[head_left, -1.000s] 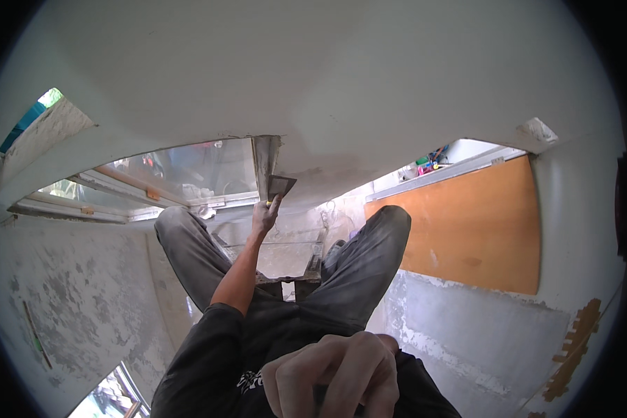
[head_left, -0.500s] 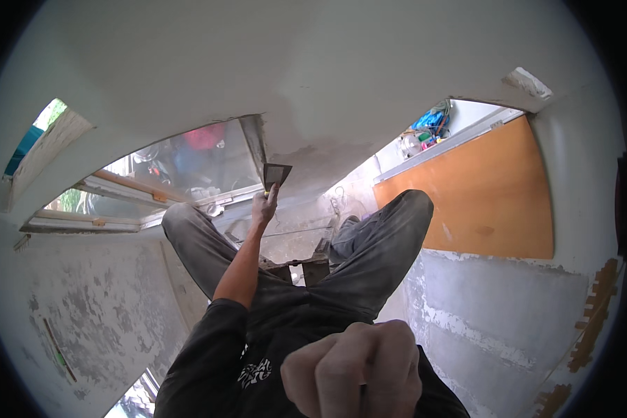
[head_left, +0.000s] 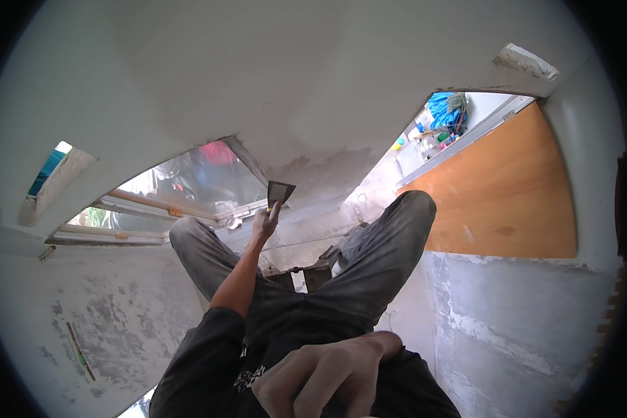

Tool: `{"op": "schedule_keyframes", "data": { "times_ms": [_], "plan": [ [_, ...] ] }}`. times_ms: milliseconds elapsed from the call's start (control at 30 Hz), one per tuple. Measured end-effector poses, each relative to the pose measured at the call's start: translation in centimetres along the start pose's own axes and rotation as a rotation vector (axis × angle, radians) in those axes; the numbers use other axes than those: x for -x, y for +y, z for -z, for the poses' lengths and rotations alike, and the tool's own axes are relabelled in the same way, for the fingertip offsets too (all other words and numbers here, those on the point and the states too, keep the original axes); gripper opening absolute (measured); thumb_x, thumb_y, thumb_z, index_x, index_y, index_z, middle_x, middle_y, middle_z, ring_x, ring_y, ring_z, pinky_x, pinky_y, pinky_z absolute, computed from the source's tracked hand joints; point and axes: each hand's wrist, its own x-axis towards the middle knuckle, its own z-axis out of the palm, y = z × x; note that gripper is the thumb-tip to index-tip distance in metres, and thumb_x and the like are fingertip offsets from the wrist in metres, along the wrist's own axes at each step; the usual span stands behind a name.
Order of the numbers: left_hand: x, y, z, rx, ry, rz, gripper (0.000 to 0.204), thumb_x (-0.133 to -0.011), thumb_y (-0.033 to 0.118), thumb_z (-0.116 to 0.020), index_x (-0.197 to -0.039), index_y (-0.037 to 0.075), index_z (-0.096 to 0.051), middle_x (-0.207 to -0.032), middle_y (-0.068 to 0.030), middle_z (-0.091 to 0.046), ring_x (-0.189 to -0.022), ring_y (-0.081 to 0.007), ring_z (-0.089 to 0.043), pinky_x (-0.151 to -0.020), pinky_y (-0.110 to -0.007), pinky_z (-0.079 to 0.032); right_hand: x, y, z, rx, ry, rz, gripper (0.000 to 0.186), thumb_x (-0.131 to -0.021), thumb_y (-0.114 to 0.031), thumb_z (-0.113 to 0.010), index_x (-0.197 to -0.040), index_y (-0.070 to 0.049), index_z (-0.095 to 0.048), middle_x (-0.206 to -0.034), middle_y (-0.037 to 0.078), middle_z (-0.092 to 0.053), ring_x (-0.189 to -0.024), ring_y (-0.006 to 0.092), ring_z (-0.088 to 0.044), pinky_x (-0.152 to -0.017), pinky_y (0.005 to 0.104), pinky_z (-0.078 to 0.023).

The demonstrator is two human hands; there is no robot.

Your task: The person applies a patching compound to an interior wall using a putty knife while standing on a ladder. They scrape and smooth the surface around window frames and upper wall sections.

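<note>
My left hand [head_left: 265,221] is closed round the handle of a putty knife [head_left: 281,191]. Its broad flat blade points up, close to the corner of the window opening, in front of the pale plastered surface [head_left: 313,63]. Whether the blade touches the plaster, I cannot tell. Very near the camera, my right hand [head_left: 320,380] is low in front of my dark shirt, its fingers bent downward. The fingertips are cut off by the lower edge, so whatever they hold is hidden.
A window [head_left: 202,177] with pale frames stands at the left. An orange-brown door [head_left: 501,191] is at the right, beside a doorway with blue bundled material [head_left: 447,111] beyond. Patchy walls [head_left: 118,313] flank my bent knees. A dark stand [head_left: 299,279] shows between my legs.
My view has shifted slightly. My right hand has dropped a little and turned, the thumb side now showing at the right. My left hand keeps its grip on the putty knife.
</note>
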Motion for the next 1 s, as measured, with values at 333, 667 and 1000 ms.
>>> {"op": "schedule_keyframes", "data": {
  "times_ms": [333, 667, 1000],
  "plan": [
    [1.0, -1.7, -0.9, 0.05, -0.003, 0.1, 0.065, -0.081, 0.059, -0.045, -0.053, 0.001, -0.054, -0.043, -0.0072, -0.049, -0.042, -0.0194, -0.051, -0.043, -0.036, -0.037, 1.3, -2.1, 2.1, -0.06, -0.066, -0.084, 0.027, -0.088, -0.02, -0.054, -0.076, 0.003, -0.06, -0.071, 0.011, -0.056, -0.061, 0.023, -0.055, -0.052, 0.033, -0.041],
    [-1.5, -1.0, -0.9, 0.118, 0.011, 0.027, 0.058, -0.085, 0.052, -0.048, -0.05, 0.005, -0.047, -0.041, -0.0015, -0.043, -0.038, -0.012, -0.043, -0.038, -0.03, -0.032, 0.3, -1.3, 6.2, 0.049, -0.122, -0.266, 0.03, -0.086, -0.028, -0.055, -0.081, 0.001, -0.062, -0.074, 0.011, -0.057, -0.064, 0.0236, -0.055, -0.054, 0.0348, -0.042],
    [-3.7, -2.8, -2.0, 0.314, 0.007, -0.018, 0.056, -0.087, 0.049, -0.047, -0.057, 0.001, -0.052, -0.044, -0.0011, -0.045, -0.04, -0.011, -0.042, -0.039, -0.031, -0.032, 15.9, 2.6, 30.8, 1.236, 0.687, -1.184, 0.038, -0.082, -0.037, -0.061, -0.094, -0.001, -0.062, -0.085, 0.01, -0.063, -0.078, 0.0161, -0.058, -0.074, 0.0298, -0.046]
  ]
}}
